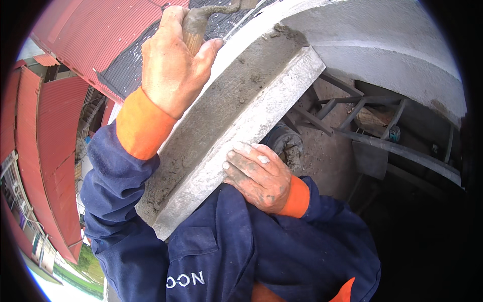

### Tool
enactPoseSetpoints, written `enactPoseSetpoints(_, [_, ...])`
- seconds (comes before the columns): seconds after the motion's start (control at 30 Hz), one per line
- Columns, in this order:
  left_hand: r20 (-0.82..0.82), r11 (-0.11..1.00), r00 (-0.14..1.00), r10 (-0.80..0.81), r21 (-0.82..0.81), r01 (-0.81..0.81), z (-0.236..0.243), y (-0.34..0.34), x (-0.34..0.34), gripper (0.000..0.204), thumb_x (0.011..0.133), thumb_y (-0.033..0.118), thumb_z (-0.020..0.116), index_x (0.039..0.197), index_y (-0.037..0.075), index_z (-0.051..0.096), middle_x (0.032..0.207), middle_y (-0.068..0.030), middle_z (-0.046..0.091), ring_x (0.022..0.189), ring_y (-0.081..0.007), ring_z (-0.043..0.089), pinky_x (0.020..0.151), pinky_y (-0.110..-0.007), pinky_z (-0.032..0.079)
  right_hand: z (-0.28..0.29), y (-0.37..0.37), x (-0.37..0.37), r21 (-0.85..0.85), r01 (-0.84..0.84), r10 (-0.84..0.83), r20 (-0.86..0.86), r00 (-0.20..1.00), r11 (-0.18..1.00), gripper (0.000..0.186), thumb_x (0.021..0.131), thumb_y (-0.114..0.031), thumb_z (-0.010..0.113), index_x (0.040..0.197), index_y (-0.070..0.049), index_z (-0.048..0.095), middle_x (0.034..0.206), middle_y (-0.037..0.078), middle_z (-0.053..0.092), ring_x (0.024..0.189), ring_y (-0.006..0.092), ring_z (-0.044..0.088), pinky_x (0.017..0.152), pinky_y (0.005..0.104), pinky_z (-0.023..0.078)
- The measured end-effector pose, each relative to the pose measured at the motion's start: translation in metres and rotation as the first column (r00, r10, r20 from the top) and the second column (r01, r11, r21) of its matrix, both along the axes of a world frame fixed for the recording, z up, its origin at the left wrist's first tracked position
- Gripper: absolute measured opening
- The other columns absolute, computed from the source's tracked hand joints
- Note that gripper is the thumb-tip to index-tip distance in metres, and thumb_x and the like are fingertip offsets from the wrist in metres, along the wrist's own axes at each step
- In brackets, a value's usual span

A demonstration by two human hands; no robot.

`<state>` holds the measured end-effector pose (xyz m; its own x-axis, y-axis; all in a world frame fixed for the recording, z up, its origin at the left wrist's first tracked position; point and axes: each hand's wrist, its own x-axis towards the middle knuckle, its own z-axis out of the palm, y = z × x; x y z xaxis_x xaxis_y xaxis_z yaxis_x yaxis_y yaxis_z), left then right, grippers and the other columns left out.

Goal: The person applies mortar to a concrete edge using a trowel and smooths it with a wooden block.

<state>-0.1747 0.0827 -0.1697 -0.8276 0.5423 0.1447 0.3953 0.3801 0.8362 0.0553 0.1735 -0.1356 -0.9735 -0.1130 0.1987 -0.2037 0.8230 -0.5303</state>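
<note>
My left hand [171,70] is raised at the upper middle, wrapped round the wooden handle [193,38] of a cement-coated tool, likely a trowel, whose head is partly cut off at the top edge. Beneath it runs a long concrete ledge, with a dark strip of fresh, rough mortar [236,85] beside a pale raised edge [287,95]. My right hand [259,176], smeared with grey cement, lies against that pale edge lower down, fingers extended and slightly apart, holding nothing. Both arms wear navy sleeves with orange cuffs.
A curved grey wall [382,40] rises at upper right. Below it are a metal ladder-like frame [397,151] and a cement-stained bucket [292,146]. Red corrugated roofs [55,151] lie far below on the left, past the outer edge, with a dark torn sheet [123,70] at upper left.
</note>
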Motion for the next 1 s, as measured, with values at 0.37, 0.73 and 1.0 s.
enactPoseSetpoints(0.37, [0.864,0.946,0.39,-0.318,0.319,0.066,0.029,-0.02,0.026,0.039,0.083,0.005,0.066,0.118,-0.002,0.05,0.079,-0.011,0.065,0.043,-0.0093,0.055,0.038,-0.021,0.045,-0.001,-0.004,0.001,-0.031,0.021,-0.022,-0.024,0.999,0.999,0.028,0.068,-0.012,0.08,0.093,-0.003,0.074,0.106,0.011,0.07,0.111,0.0271,0.063,0.091,0.0402,0.051])
enactPoseSetpoints(0.73, [0.896,0.898,0.408,-0.178,-0.021,0.439,0.054,-0.095,-0.004,0.046,0.076,0.005,0.071,0.119,-0.007,0.058,0.067,-0.0027,0.056,0.044,-0.0086,0.054,0.039,-0.023,0.045,-0.005,-0.006,0.003,-0.077,0.054,-0.059,-0.071,0.996,0.996,0.03,0.065,-0.012,0.081,0.092,-0.003,0.073,0.107,0.01,0.069,0.11,0.0269,0.063,0.093,0.0405,0.051])
enactPoseSetpoints(1.0, [0.888,0.809,0.4,-0.226,-0.059,0.585,0.056,-0.103,-0.009,0.044,0.078,0.008,0.066,0.12,-0.005,0.06,0.066,-0.0011,0.057,0.045,-0.0074,0.053,0.043,-0.022,0.046,-0.005,-0.006,0.005,-0.079,0.059,-0.064,-0.061,0.996,0.995,0.03,0.065,-0.011,0.081,0.093,-0.004,0.073,0.107,0.011,0.069,0.111,0.0266,0.063,0.093,0.0403,0.051])
